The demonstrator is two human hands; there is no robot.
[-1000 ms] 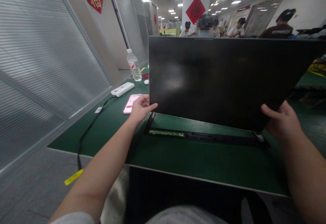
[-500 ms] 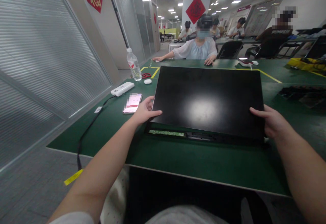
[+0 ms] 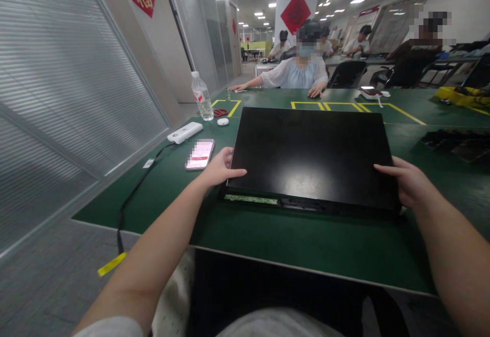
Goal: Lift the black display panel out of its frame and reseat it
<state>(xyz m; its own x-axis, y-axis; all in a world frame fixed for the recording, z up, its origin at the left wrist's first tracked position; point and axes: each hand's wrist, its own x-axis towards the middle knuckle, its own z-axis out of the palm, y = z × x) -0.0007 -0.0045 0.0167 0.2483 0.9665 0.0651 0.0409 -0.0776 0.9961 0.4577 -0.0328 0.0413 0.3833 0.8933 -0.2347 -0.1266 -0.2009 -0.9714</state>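
A large black display panel (image 3: pixel 312 148) lies over a dark frame (image 3: pixel 306 205), slightly tilted toward me. Along the near edge a green circuit board strip (image 3: pixel 250 200) shows below the panel. My left hand (image 3: pixel 224 169) grips the panel's left edge, thumb on the front face and fingers around the side. On the opposite edge, my right hand (image 3: pixel 409 181) holds it the same way, thumb on the face; its other fingers are mostly hidden behind the edge. Whether the panel rests fully in the frame, I cannot tell.
Left of the panel lie a phone (image 3: pixel 200 154), a white power bank (image 3: pixel 185 133) with a black strap, a small white case (image 3: pixel 222 122), red-handled scissors (image 3: pixel 220 113) and a water bottle (image 3: pixel 202 96). Across the green table (image 3: pixel 161 194) sits a person (image 3: pixel 304 74).
Both hands have lowered the panel, its far edge dropping and uncovering yellow tape lines behind it. The bright reflection has slid down toward the near edge.
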